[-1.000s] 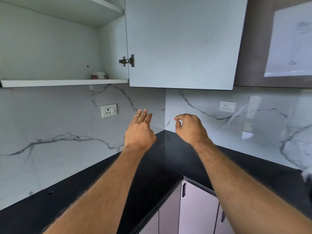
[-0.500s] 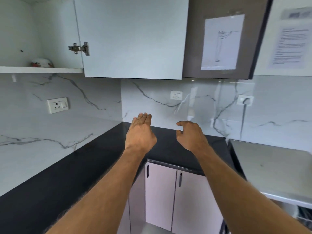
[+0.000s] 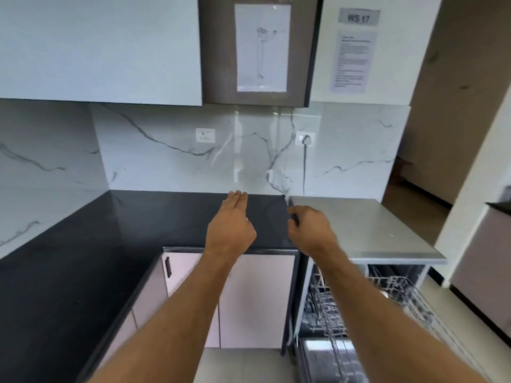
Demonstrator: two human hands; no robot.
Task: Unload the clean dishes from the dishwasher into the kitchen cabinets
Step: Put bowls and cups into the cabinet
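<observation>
The open cupboard has been left behind and the dishwasher (image 3: 367, 308) brought into view, low right, racks pulled out. Nothing is held: the left hand (image 3: 231, 230) is flat, the right hand's (image 3: 311, 230) grip loosely curled. Another dish is probably to be fetched.

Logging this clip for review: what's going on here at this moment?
A person stands at a kitchen corner with both arms held out over the black countertop. The left hand is flat and holds nothing; the right hand hangs loosely curled, also holding nothing. The dishwasher under the steel top at lower right is open with its wire rack pulled out. No dish is being carried.
</observation>
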